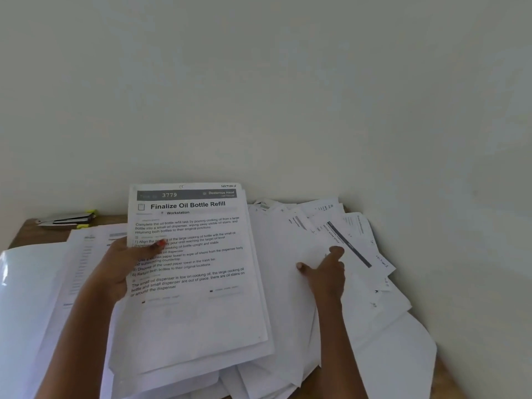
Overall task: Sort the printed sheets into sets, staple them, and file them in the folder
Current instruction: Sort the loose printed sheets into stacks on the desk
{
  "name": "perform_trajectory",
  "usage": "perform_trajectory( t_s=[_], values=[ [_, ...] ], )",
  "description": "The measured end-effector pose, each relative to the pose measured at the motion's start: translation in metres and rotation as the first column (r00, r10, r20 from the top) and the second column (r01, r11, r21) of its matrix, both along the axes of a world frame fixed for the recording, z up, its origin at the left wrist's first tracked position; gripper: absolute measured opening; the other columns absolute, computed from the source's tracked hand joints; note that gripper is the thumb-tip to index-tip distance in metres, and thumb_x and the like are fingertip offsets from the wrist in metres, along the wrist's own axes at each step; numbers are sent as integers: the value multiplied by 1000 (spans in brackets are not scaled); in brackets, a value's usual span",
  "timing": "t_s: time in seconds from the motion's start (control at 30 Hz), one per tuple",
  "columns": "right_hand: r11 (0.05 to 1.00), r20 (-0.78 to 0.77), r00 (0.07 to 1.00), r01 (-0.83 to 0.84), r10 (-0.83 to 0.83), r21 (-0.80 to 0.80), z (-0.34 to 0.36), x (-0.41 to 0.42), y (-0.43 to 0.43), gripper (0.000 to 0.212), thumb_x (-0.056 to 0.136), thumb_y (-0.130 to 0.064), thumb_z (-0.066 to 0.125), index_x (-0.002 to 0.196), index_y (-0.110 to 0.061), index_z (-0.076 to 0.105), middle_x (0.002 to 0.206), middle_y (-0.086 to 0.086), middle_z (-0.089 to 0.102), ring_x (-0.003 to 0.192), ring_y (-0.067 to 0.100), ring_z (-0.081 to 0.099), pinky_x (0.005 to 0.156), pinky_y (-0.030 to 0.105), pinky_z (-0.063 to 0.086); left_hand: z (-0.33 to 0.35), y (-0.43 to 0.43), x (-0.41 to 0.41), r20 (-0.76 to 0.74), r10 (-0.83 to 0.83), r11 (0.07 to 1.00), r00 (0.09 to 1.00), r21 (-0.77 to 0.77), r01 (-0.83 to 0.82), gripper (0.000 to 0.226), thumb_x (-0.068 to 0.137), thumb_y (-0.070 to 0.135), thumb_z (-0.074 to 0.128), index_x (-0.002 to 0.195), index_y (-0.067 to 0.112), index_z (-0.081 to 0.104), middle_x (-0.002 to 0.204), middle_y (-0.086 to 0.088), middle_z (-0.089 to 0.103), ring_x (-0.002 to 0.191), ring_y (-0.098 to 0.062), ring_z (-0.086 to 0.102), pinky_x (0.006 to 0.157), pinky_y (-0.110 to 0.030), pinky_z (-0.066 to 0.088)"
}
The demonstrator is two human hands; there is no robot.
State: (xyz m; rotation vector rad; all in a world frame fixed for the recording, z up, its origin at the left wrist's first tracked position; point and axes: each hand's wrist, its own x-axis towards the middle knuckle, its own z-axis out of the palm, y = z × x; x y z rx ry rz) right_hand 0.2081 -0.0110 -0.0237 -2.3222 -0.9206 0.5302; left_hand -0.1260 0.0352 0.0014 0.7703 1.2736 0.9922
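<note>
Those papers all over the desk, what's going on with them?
A person is sorting printed sheets at a wooden table. The left hand grips a stack topped by a page titled "Finalize Oil Bottle Refill", lifted above the rest. The right hand rests on the loose pile of sheets on the right. A stapler lies untouched at the far left by the wall, and what looks like a glossy folder sits at the left edge.

The left hand [121, 263] has its fingers hidden behind the held sheets [190, 283]. The folder [17, 283] is cut off at left. Print on the loose sheets [354, 240] by the desk's [31, 233] right edge is unreadable.
</note>
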Motion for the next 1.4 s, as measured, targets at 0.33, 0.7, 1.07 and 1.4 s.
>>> perform_trajectory(
  t_s=[0.33, 0.7, 1.07, 1.4],
  values=[
    [994, 118, 993, 7, 7, -113, 3, 21, 23, 92, 65, -45, 83, 133, -9, 34, 129, 20, 45, 119, 38, 44, 89, 45, 44, 2, -3, 12, -8, 10, 1000, 1000, 4, -10, 30, 78, 2, 70, 107, 6, 67, 92, -13, 75, 76, -31, 73, 55, -39, 59],
    [996, 36, 998, -55, 57, -69, -1, 45, 43, 80, 65, -37, 85, 127, -12, 41, 125, 12, 54, 122, 33, 48, 98, 45, 41, 8, -11, -10, 21, 51, 995, 999, 84, -52, 23, 86, -4, 57, 100, 12, 65, 85, -6, 76, 68, -23, 73, 48, -35, 58],
    [968, 111, 975, -168, 191, -188, -3, 79, 59, 69, 63, -47, 82, 115, -14, 52, 113, 6, 60, 113, 29, 53, 98, 45, 40, 7, -15, -37, 29, 138, 988, 990, 58, -140, 25, 87, -6, 56, 98, 14, 66, 78, -3, 76, 64, -20, 73, 49, -36, 59],
    [902, 25, 977, -206, 212, 379, 34, 85, 55, 19, 86, -21, 68, 100, -10, 61, 88, 7, 68, 84, 27, 63, 67, 23, 46, 11, -16, -31, 19, 116, 993, 993, 22, -116, 23, 88, -6, 55, 97, 12, 65, 76, -5, 75, 60, -23, 72, 46, -38, 58]
  ],
)
